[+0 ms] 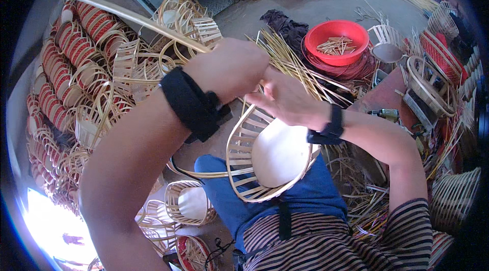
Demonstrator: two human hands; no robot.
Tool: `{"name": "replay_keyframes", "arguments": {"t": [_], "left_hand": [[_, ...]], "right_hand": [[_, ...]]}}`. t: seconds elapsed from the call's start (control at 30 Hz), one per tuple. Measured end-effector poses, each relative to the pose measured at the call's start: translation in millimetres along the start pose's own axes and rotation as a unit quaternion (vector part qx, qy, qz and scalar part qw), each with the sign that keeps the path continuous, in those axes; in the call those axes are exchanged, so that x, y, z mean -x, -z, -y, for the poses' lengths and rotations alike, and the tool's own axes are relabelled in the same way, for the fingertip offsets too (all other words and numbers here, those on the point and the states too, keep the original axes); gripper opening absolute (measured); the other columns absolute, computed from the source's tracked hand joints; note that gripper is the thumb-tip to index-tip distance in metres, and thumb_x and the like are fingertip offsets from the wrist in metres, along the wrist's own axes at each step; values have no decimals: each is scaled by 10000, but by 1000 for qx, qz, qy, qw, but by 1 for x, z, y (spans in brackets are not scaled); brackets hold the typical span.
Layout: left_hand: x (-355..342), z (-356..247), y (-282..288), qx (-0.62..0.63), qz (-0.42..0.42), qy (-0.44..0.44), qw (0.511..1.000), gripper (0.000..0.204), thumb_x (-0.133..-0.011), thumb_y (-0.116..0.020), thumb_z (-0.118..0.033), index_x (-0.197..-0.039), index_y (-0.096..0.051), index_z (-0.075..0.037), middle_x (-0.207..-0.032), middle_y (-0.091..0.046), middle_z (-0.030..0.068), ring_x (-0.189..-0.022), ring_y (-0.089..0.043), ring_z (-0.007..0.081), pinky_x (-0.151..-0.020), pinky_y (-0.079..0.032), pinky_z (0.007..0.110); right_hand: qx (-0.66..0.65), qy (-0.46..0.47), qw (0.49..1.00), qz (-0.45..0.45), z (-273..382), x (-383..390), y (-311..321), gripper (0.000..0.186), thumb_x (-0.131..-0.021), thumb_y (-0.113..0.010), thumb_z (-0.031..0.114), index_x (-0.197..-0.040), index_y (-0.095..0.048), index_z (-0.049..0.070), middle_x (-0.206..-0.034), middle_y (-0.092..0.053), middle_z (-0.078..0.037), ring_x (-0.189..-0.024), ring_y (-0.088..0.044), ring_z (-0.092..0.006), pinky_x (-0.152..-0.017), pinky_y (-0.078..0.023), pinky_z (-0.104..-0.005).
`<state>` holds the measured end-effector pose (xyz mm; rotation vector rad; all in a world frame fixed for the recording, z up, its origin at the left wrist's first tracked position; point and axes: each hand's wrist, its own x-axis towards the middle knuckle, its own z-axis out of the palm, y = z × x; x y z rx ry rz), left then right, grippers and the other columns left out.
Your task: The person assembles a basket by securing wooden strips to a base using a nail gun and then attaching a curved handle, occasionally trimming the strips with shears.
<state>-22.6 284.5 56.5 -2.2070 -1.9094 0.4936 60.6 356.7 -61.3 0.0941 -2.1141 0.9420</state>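
Note:
An oval basket (241, 157) with upright pale slats and a smooth light base (281, 153) rests tilted on my lap. My left hand (230, 64) is closed round a long pale bamboo strip (135, 16), whose free length reaches out to the far left. Right beside it, at the basket's far rim, my right hand (293, 97) has its fingers bent in a pinch. What lies between those fingers is hidden, as the two hands overlap. More thin strips (216, 174) stick out from the basket's left side across my thigh.
Stacked red-and-tan baskets (66, 75) fill the left side. Beyond my right hand stands a red basin (333, 30) of short sticks, beside a bundle of long strips (285, 57). A power drill (385, 113) lies on the bench at right. Another basket (189, 202) sits near my left knee.

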Motion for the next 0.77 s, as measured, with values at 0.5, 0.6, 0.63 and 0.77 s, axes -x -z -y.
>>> {"name": "replay_keyframes", "arguments": {"t": [0.5, 0.6, 0.63, 0.77], "left_hand": [[108, -7, -46, -29, -315, 257, 913, 202, -690, -590, -271, -689, -556, -72, -585, -528, 77, -520, -526, 230, -449, -398, 304], [101, -13, -60, -8, -338, 288, 896, 185, -691, -592, -257, -720, -566, -76, -609, -541, 68, -542, -536, 229, -472, -413, 297], [101, -13, -68, -1, -365, 284, 887, 187, -692, -591, -259, -720, -564, -76, -613, -542, 67, -549, -537, 228, -478, -415, 299], [121, -20, -93, 2, -408, 301, 862, 201, -689, -596, -242, -793, -574, -71, -711, -569, 111, -651, -564, 237, -603, -436, 321]], "right_hand": [[51, -22, 998, 31, -16, 6, -5, 261, -792, -474, 313, -802, -469, 52, -526, -471, -143, -513, -482, -330, -456, -352, -387], [46, -33, 997, 43, -16, 5, 1, 256, -793, -472, 306, -805, -469, 51, -553, -479, -155, -526, -484, -336, -466, -358, -387], [15, -58, 997, 57, -14, 6, 2, 241, -795, -472, 285, -809, -469, 45, -580, -488, -167, -545, -488, -339, -477, -364, -386], [53, -23, 995, 77, -10, -2, -28, 228, -793, -478, 272, -814, -472, 46, -584, -494, -165, -550, -492, -342, -475, -365, -383]]}}
